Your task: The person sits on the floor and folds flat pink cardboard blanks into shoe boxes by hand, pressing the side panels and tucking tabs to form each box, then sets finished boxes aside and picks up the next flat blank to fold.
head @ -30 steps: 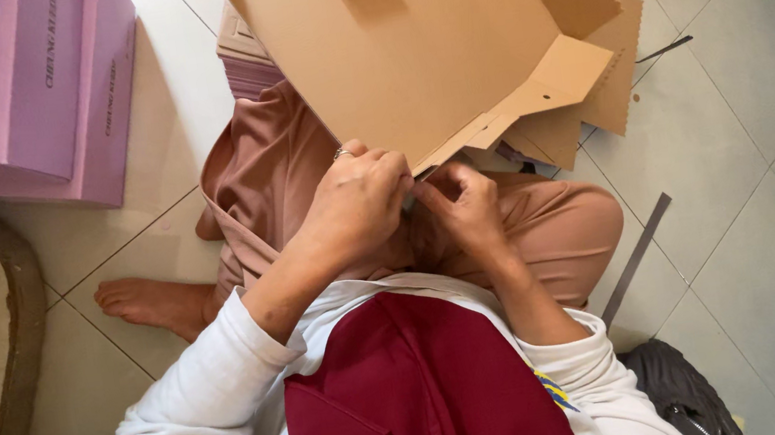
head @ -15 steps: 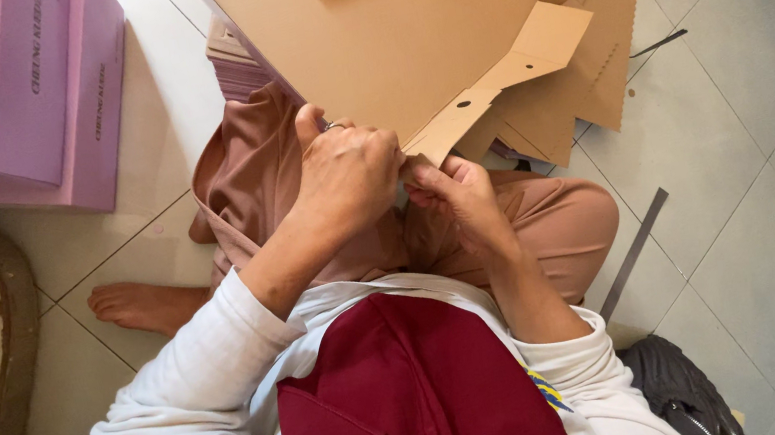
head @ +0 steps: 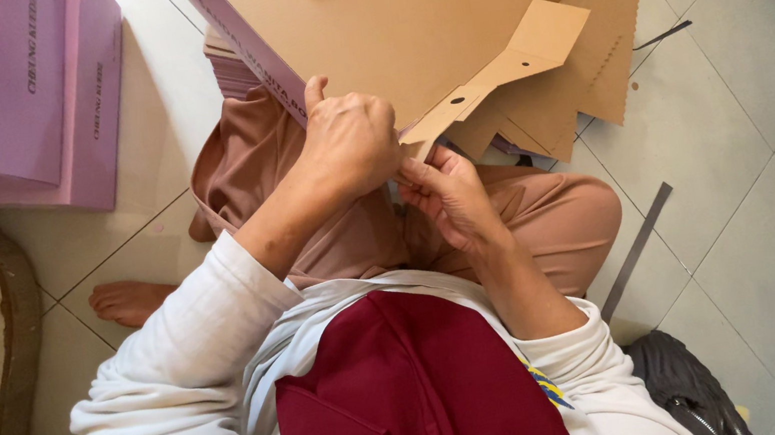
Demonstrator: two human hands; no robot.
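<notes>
Over pale floor tiles [head: 768, 194], both hands' fingers [head: 422, 177] pinch a cardboard box [head: 402, 34].

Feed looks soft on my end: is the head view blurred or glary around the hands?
Head view: even daylight, no glare; left hand and right hand sharp on the brown cardboard box flap; only soft shadows on the pale tiled floor; slight wide-angle bend at the edges.

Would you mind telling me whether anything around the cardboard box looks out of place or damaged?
Nothing looks damaged. The left hand and right hand grip the half-folded cardboard box at its lower edge, one flap sticking out unfolded. A thin dark strip lies loose on the tiled floor beside the knee.
</notes>
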